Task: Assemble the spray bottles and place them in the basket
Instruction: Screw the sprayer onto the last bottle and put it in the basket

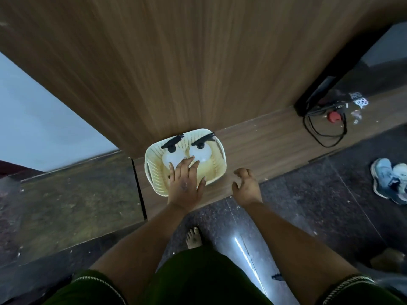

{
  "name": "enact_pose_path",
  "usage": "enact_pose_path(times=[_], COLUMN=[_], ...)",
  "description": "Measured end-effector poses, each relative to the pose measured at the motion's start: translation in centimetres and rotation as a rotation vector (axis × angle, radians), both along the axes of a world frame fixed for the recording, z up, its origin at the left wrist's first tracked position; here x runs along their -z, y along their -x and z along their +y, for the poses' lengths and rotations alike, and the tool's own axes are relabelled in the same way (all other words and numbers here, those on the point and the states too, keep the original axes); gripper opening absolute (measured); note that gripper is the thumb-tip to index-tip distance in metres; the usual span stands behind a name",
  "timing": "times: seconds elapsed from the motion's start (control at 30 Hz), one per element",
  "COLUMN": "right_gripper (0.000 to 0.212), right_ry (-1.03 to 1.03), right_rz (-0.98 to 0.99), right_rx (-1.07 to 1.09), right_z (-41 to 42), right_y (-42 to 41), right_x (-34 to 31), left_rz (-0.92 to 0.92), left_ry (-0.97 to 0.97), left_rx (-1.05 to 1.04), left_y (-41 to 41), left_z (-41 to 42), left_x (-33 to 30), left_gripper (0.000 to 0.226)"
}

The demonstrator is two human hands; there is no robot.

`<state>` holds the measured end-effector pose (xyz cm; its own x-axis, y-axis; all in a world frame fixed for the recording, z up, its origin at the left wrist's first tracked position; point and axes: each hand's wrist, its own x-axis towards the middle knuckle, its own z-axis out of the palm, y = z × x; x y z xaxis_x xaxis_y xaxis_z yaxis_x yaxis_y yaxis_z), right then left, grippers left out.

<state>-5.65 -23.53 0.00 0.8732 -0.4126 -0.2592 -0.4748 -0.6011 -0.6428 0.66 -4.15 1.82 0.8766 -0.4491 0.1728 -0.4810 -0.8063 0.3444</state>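
A tall wooden panel fills the upper view, seen from above by a person looking down; at its foot runs a low wooden ledge, and a cream slotted plastic basket sits on that ledge, its far rim touching or nearly touching the panel; the basket is the landmark for all that follows. Inside it, toward the panel, stand two spray bottles side by side, a left bottle and a right bottle, each with a white rounded body and a black trigger head already fitted; both look assembled and placed. The left hand lies over the basket's near half, fingers spread wide and flat, tips touching or almost touching the bottle bodies, gripping nothing; the right hand hovers just right of the basket over the ledge, fingers loosely curled and empty. The bottles appear light, smooth and likely to tip; the neck under the black head seems the surest hold; the basket looks thin and slightly flexible, best lifted by its side handle slots. Room is blocked beyond the basket by the panel; the ledge is clear to the right; dark floor lies open on the near side.
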Motion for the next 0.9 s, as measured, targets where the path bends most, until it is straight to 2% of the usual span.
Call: enact_pose_path(times=[0.17, 0.4, 0.57, 0.73, 0.83, 0.9], right_gripper=[0.036, 0.044, 0.043, 0.028, 0.031, 0.035], right_ry=[-0.037, -0.035, -0.093, -0.112, -0.144, -0.176], right_rz=[0.116, 0.319, 0.447, 0.474, 0.486, 0.512], right_rx=[0.063, 0.186, 0.370, 0.690, 0.864, 0.799], right_z=[-3.5, -10.0, -13.5, -14.3, -14.1, -14.4], right_y=[9.5, 26.3, 36.3, 41.9, 42.6, 43.0], right_x=[2.3, 7.0, 13.7, 22.6, 28.9, 33.5], left_rz=[-0.016, 0.294, 0.637, 0.985, 1.026, 1.053], left_ry=[-0.104, -0.285, -0.367, -0.356, -0.353, -0.352], left_rx=[0.216, 0.336, 0.179, -0.024, -0.033, -0.051], left_y=[7.1, 19.8, 27.0, 31.1, 32.3, 32.8], left_z=[-4.2, -9.9, -14.7, -20.3, -23.1, -24.9], left_x=[1.8, 7.0, 13.3, 23.1, 30.0, 34.5], left_gripper=[0.046, 0.061, 0.074, 0.086, 0.079, 0.078])
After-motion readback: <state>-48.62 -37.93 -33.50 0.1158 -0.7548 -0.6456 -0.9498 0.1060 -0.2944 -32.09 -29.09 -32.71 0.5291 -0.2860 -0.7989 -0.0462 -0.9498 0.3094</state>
